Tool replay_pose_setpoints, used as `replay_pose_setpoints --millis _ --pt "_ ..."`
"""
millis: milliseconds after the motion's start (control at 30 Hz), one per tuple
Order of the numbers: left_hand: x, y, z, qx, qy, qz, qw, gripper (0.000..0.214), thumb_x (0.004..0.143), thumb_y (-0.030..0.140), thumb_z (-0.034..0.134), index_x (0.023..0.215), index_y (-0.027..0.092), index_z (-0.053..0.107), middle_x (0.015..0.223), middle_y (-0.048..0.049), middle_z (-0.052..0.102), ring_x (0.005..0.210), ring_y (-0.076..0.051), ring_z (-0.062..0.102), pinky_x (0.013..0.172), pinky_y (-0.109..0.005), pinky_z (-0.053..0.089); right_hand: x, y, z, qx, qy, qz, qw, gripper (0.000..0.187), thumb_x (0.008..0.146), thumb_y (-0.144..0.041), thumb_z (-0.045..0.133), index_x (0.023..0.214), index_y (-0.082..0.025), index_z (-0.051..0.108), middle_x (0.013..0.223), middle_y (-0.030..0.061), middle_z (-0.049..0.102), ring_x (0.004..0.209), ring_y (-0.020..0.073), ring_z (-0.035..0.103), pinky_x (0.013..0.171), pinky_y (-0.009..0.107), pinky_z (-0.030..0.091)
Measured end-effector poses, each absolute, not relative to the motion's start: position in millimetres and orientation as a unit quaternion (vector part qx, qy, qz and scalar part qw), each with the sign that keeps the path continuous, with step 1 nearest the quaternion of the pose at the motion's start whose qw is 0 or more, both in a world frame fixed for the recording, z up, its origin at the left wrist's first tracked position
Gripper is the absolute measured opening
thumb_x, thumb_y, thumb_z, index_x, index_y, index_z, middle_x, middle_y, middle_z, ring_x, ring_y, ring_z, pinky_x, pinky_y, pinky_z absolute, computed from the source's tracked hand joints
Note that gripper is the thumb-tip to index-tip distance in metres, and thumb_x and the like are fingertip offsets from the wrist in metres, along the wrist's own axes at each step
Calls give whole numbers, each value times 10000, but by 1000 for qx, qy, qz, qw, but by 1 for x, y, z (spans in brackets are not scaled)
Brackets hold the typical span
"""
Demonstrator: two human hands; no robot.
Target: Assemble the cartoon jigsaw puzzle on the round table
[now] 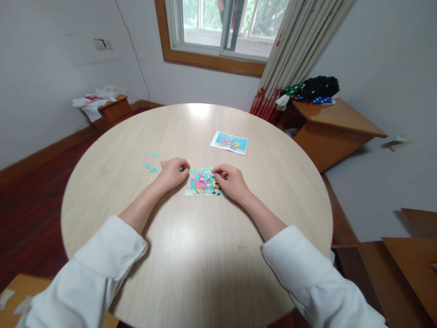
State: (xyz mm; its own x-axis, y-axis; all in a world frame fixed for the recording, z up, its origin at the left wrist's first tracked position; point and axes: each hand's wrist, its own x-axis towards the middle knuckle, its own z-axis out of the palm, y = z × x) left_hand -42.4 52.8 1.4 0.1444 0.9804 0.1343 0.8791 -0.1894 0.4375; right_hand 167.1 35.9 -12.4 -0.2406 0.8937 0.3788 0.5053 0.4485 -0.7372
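A small cartoon jigsaw puzzle (201,184) lies partly assembled on the round wooden table (191,255). My left hand (173,172) rests curled at the puzzle's left edge, fingertips pinched on a small teal piece. My right hand (231,181) lies over the puzzle's right side, fingers bent and pressing on pieces near its top edge. Several loose teal puzzle pieces (151,161) lie to the left of my left hand. A printed reference picture (229,142) sits farther back on the table, to the right.
A low wooden cabinet (331,130) with dark dotted cloth on it stands at the right by the striped curtain (290,54). A small wooden stand with papers (105,107) is at the left wall. Cardboard (406,255) lies on the floor at right.
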Motion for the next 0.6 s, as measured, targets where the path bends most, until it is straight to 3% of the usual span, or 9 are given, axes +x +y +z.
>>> replay_pose_setpoints --millis 600 --pt "-72 61 6 653 696 264 143 302 746 166 442 864 152 719 756 -77 700 794 -239 631 838 -424 382 168 35 -12 -472 -747 246 399 175 736 -110 506 762 -191 659 823 31 688 769 153 619 759 304 486"
